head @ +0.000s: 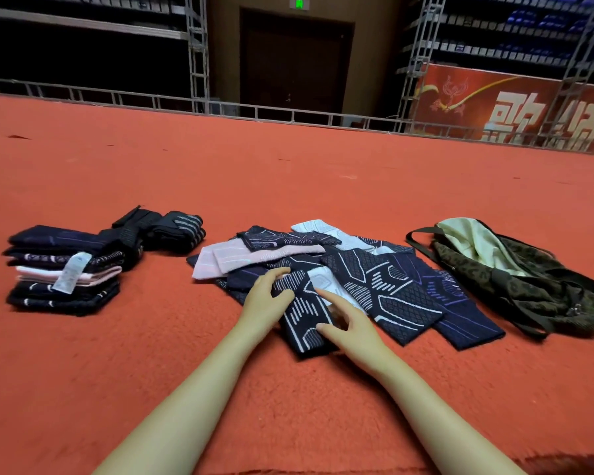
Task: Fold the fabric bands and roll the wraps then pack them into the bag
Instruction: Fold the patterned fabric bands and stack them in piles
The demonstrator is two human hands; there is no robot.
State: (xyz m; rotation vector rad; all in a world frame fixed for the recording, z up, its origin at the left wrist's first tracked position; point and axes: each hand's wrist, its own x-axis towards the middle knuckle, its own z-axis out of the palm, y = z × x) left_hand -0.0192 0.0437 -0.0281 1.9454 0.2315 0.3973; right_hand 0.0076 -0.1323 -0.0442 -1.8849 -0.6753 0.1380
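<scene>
A loose heap of fabric bands point(384, 282), navy with white or purple lines plus pink and white ones, lies on the red carpet in front of me. My left hand point(266, 298) rests on the left edge of the nearest navy band point(304, 318), thumb and fingers spread. My right hand point(348, 329) touches the same band's right side with relaxed fingers. A stack of folded bands point(62, 269) sits at the left, with dark rolled wraps point(172, 229) behind it. An open leopard-print bag point(515, 272) with a pale lining lies at the right.
Red carpet point(288, 173) stretches all around. A metal railing point(220, 109) runs along its far edge, with truss posts, a dark door and a red banner point(515, 104) beyond.
</scene>
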